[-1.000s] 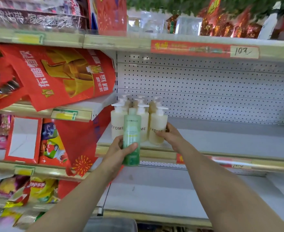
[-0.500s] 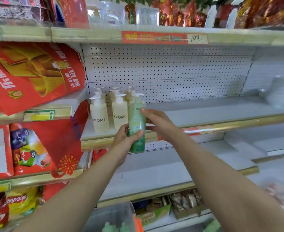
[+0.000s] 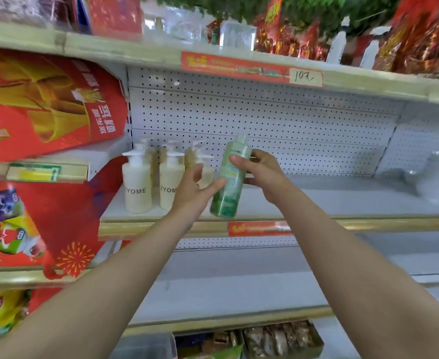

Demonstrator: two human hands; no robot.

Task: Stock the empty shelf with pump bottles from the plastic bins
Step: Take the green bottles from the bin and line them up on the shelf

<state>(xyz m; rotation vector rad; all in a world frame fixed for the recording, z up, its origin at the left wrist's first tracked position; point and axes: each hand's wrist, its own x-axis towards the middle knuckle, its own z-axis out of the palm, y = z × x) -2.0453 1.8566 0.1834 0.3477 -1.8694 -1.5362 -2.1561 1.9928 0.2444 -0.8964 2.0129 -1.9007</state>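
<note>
A green bottle [image 3: 230,181] hangs tilted just above the front of the white shelf [image 3: 316,200]. My right hand [image 3: 261,172] grips its upper part from the right. My left hand [image 3: 195,193] touches its lower left side with fingers spread, the thumb against the bottle. Several cream pump bottles [image 3: 138,187] marked ZYOME stand in a cluster at the shelf's left end, partly hidden behind my left hand.
Red gift bags [image 3: 44,110] crowd the neighbouring shelves on the left. A perforated back panel [image 3: 265,125] closes the bay. A plastic bin [image 3: 145,345] shows at the bottom edge, beside a tray of snacks [image 3: 278,338]. White stacked items [image 3: 436,177] sit blurred at far right.
The green bottle has risen from below the shelf edge to shelf height and tilted. My right hand has taken hold of its top, and my left hand's grip has loosened to a touch.
</note>
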